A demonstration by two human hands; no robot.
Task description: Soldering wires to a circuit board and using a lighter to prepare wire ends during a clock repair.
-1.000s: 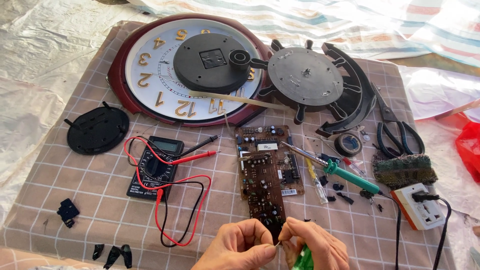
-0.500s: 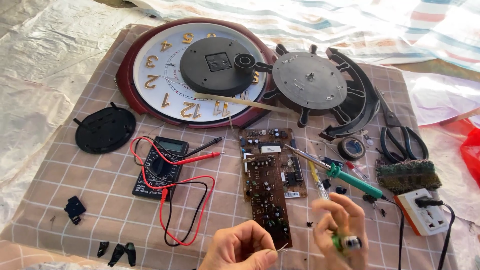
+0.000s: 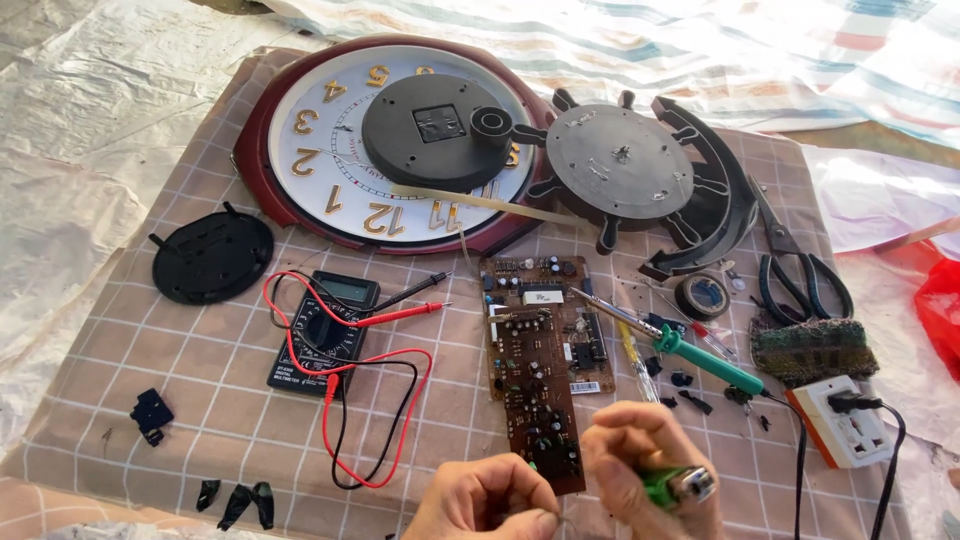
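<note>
A brown checked cloth (image 3: 200, 380) with thin white lines covers the floor as the surface. Around it lies crinkled translucent plastic sheeting (image 3: 70, 150), bright under strong daylight. A striped fabric (image 3: 700, 40) in white, green and red runs along the top edge, with something red (image 3: 940, 310) at right

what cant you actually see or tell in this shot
- Head view: what the left hand pinches at the circuit board edge is too small and hidden by the fingertips.
- The green lighter in the right hand is mostly covered by the fingers; whether it is lit cannot be told.
- Both wrists are cut off by the bottom edge.
- The clock face centre and hands are hidden by the black round module.
- The soldering iron tip's contact with the board is too fine to tell.
</note>
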